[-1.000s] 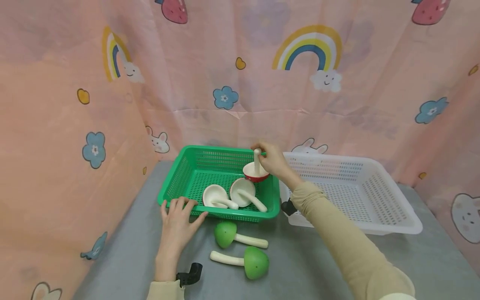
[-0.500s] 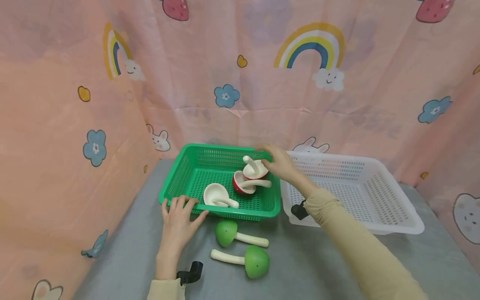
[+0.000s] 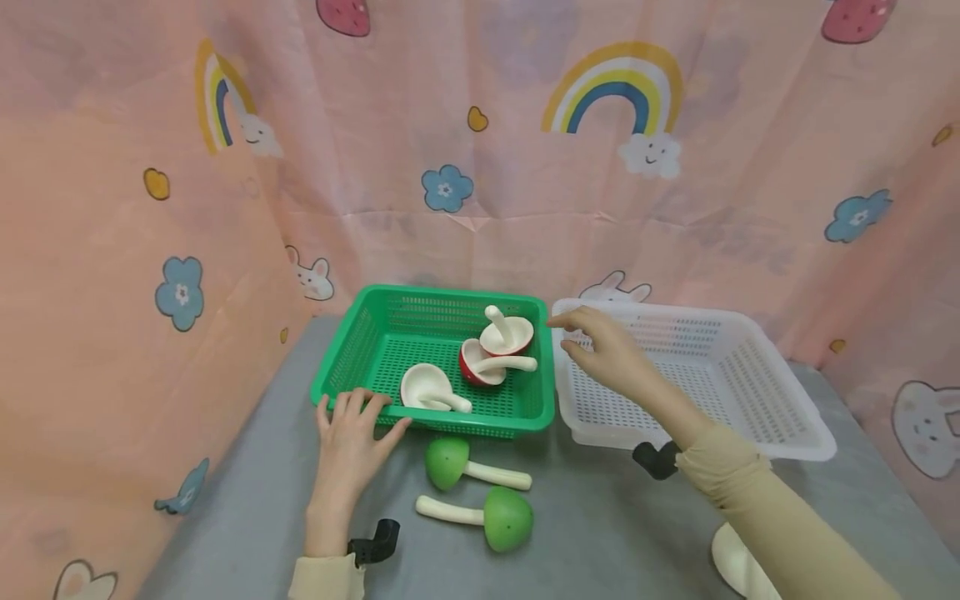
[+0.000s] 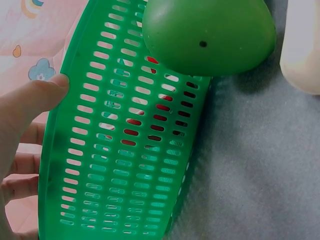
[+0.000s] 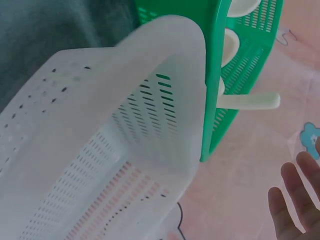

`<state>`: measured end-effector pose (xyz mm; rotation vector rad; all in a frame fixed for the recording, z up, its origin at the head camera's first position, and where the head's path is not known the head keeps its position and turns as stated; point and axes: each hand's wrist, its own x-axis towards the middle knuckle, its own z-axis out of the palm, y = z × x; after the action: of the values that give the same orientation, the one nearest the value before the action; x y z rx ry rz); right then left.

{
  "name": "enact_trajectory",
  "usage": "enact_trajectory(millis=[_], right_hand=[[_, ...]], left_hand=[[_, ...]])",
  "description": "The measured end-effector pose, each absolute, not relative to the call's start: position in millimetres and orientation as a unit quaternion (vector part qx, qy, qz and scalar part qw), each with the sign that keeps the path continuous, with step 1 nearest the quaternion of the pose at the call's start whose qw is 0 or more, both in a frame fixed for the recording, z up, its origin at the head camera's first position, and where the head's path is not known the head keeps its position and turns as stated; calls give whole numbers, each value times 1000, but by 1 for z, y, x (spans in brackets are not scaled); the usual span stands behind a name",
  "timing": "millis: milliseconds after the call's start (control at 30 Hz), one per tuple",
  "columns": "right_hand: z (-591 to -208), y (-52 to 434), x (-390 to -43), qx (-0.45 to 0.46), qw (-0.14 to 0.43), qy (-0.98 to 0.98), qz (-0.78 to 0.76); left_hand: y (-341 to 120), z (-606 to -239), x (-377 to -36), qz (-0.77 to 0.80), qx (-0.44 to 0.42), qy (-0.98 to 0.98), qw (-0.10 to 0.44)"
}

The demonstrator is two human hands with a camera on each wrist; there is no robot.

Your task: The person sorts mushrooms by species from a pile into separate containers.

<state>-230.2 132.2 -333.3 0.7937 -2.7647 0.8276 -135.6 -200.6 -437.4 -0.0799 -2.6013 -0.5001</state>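
Pink curtain [image 3: 375,100], left hand [image 3: 348,450] gripping green basket [image 3: 487,424], right hand [image 3: 611,350] (loosely spread) right of the basket's red-capped mushrooms [image 3: 487,365]

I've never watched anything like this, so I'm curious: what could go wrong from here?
The two red mushrooms at the right end of the green basket appear to touch, so disturbing one might topple the other. The left grip holds the basket's front edge; a hard press could perhaps tilt it. Two green mushrooms lie loose on the table just in front, and might roll if the basket slid into them.
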Motion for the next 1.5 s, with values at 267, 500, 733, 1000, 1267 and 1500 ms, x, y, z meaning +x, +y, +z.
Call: enact_trajectory(millis=[267, 500, 733, 1000, 1267, 1500], right_hand=[[-329, 160, -193, 232, 75, -931, 272], [-341, 192, -162, 240, 133, -927, 254], [-352, 219, -135, 226, 176, -929, 236], [-362, 248, -111, 199, 175, -934, 238], [-384, 283, -90, 161, 162, -954, 193], [-407, 319, -70, 74, 20, -979, 190]], left_hand=[[-202, -436, -135, -187, -28, -952, 242], [-205, -437, -133, -183, -24, -953, 241], [-208, -436, -133, -185, -21, -952, 244], [-206, -437, -133, -188, -22, -953, 238], [-205, -438, -133, -188, -24, -952, 240], [-202, -437, -135, -187, -30, -952, 241]])
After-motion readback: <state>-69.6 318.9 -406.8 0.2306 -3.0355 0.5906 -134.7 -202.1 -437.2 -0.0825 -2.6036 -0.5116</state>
